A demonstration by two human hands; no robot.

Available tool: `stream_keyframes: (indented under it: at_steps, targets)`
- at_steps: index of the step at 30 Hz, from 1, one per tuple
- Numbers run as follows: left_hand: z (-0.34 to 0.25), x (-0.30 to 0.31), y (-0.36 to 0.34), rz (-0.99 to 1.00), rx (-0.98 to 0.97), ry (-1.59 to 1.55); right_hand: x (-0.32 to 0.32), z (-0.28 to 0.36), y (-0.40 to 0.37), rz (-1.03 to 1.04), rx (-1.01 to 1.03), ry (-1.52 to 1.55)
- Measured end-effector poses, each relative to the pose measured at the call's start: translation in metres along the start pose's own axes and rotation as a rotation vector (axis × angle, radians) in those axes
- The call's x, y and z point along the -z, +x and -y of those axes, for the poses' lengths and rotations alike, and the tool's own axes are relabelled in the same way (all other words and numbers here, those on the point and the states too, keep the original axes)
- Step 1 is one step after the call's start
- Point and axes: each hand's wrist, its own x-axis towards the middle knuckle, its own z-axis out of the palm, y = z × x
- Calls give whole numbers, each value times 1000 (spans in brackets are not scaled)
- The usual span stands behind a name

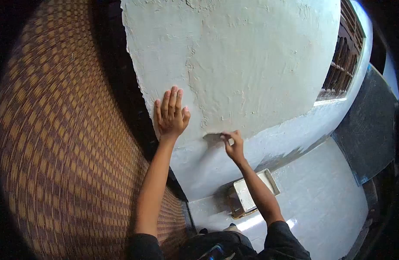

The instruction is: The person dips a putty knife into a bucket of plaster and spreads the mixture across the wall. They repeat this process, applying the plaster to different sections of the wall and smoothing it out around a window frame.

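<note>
My left hand [171, 116] lies flat against the plastered wall [251, 65], fingers stretched out and pointing up, near the wall's rough left edge. Lower and to the right, my right hand [235, 146] is closed in a pinch close to the wall, at the lower border of the greyish plaster coat. A dark, flat patch shows just left of its fingertips; I cannot tell whether it is a thin blade in the pinch or a shadow. Ridges and small lumps mark the plaster around both hands.
A woven brown-and-tan mat [56, 130] hangs along the left. Below my right arm, a white rectangular tray [242, 190] rests on a small stool [238, 214] on the shiny tiled floor [329, 173]. To the right are a barred window [341, 60] and a dark panel [368, 125].
</note>
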Motion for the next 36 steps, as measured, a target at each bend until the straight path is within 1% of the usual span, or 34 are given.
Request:
stream_keyframes:
  at_steps: [2,3,4,5,6,7,9,10,12,15,17,19,23,25,29,31,32,33,35,36]
  targets:
    - [1,-1,1,-2,-4,2,6,-19,9,-282,-138,-86]
    - [1,-2,0,0,-4,-3,14,-35,12,-418,-210,27]
    - [1,-2,-1,5,-3,-8,28,-35,20,-519,-277,1]
    - [1,-2,-1,5,-3,-6,43,-35,26,-634,-364,88]
    - [1,-2,-1,17,0,-7,58,-68,21,-707,-462,119]
    - [1,-1,-1,29,4,-9,67,-59,29,-894,-433,158]
    - [0,-2,-1,15,5,-6,88,-66,30,-963,-459,161]
    - [-1,-3,-1,0,6,-1,88,-64,28,-962,-459,162]
    - [-1,-4,-1,-4,3,-2,87,-52,21,-832,-428,210]
    - [0,-2,-1,8,2,3,54,-31,-1,-473,-389,288]
    - [0,0,-1,22,3,10,31,-25,-13,-232,-176,86]
    - [0,1,0,29,-3,16,9,-6,-13,-123,-121,62]
    - [0,-3,-1,6,10,-16,-15,-1,-10,-90,-168,78]
    - [0,-2,-1,-1,5,-10,-18,-6,-7,-128,-204,70]
    - [0,-2,0,-18,-2,1,-11,-17,-3,-179,-178,-9]
    - [0,-1,0,-9,-1,13,-4,-23,-1,-404,-262,55]
    - [0,-1,0,-9,0,14,-1,-25,-1,-473,-280,180]
    - [-1,-1,0,-10,3,12,0,-21,-2,-472,-278,180]
    - [-1,-2,0,-10,7,10,4,-10,-7,-275,-190,23]
    - [0,-3,0,-16,9,9,-2,-8,-9,-200,-115,22]
